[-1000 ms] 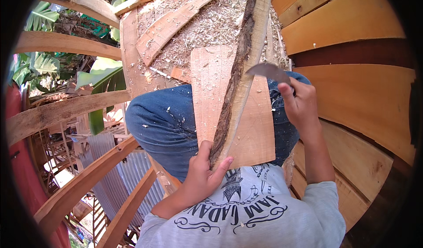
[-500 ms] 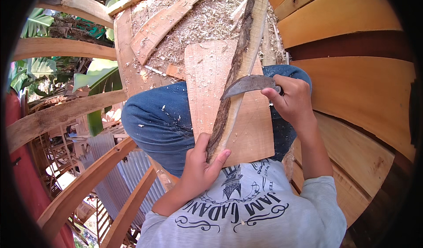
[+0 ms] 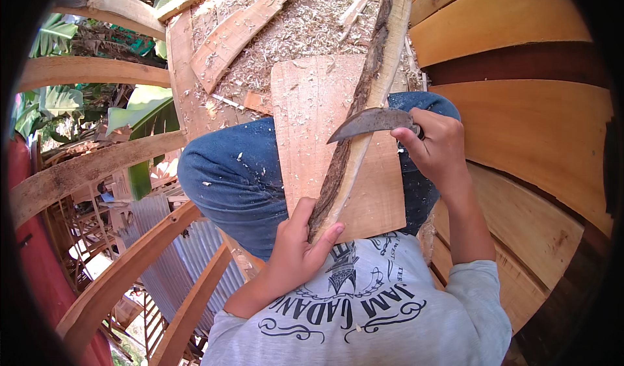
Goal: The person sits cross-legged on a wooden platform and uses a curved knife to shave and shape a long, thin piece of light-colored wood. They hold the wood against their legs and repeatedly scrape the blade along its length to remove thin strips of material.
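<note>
A long strip of wood (image 3: 377, 86) with rough dark bark along its left side slants up and away to the right. My left hand (image 3: 301, 239) grips its near end, thumb on the right side, close to my shirt. In my right hand (image 3: 437, 142) is a knife (image 3: 367, 123) with a broad curved blade, held by its handle, most of which the fingers hide. The blade lies across the strip around its middle, its tip pointing left past the bark. Beneath the strip, a flat wooden board (image 3: 305, 106) rests across my lap.
Wood shavings (image 3: 286, 47) cover the planks ahead, where a curved wood piece (image 3: 240, 31) lies. Varnished boards (image 3: 520, 125) rise along the right. Curved wooden ribs (image 3: 97, 155) stand on the left, with corrugated sheet metal (image 3: 156, 236) and banana leaves (image 3: 140, 116) beyond.
The far part of the strip has swung to the right. My right hand and the knife have shifted slightly right; my left hand keeps its grip with only a small shift.
</note>
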`<action>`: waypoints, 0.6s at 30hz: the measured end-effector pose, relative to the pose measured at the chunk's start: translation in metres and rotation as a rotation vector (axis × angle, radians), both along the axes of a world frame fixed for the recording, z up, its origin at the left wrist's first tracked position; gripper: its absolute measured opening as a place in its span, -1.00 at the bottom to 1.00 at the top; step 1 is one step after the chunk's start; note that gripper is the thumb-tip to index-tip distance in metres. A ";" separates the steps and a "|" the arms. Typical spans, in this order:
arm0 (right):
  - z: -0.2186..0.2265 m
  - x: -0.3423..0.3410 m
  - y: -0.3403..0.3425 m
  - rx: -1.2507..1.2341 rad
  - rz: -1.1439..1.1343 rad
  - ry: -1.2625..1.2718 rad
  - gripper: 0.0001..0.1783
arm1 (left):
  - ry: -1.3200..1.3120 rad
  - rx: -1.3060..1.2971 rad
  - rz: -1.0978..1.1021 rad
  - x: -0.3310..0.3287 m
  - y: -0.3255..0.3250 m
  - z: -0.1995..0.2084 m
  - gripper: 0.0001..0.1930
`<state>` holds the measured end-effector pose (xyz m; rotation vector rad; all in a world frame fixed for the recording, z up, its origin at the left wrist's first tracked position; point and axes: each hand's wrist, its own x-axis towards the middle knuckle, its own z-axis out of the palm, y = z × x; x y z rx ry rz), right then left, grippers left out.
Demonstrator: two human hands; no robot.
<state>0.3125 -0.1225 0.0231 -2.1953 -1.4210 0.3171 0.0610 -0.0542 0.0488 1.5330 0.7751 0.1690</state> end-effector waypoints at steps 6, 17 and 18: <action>0.001 -0.039 -0.006 0.044 0.135 0.245 -0.51 | -0.028 0.078 -0.018 -0.003 0.005 -0.006 -0.73; -0.011 -0.012 -0.001 0.031 -0.008 0.061 -0.54 | 0.055 -0.006 -0.018 0.000 0.007 0.000 -0.72; -0.011 -0.027 -0.005 0.093 0.024 0.133 -0.52 | 0.023 0.009 -0.010 0.001 0.003 -0.001 -0.72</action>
